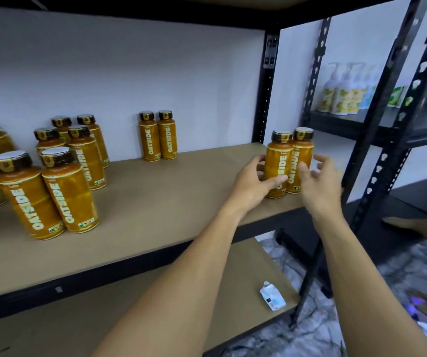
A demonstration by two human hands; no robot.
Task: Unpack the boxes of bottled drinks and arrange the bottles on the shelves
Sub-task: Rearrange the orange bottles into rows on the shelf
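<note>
Two orange Oatside bottles [288, 163] with dark caps stand side by side near the right front corner of the brown shelf board [181, 191]. My left hand [252, 185] grips the left bottle of the pair, thumb across its front. My right hand [318, 181] hovers just right of the pair, fingers loosely spread, holding nothing. Another pair of bottles [158, 136] stands at the back against the white wall. Several more bottles [57, 171] are grouped at the left of the shelf.
A black metal upright [266, 94] bounds the shelf at the right rear. A lower shelf board holds a small white and blue carton [272, 297]. Pump bottles [346, 91] stand on a neighbouring rack at the right. Another person's foot [413, 225] is on the floor.
</note>
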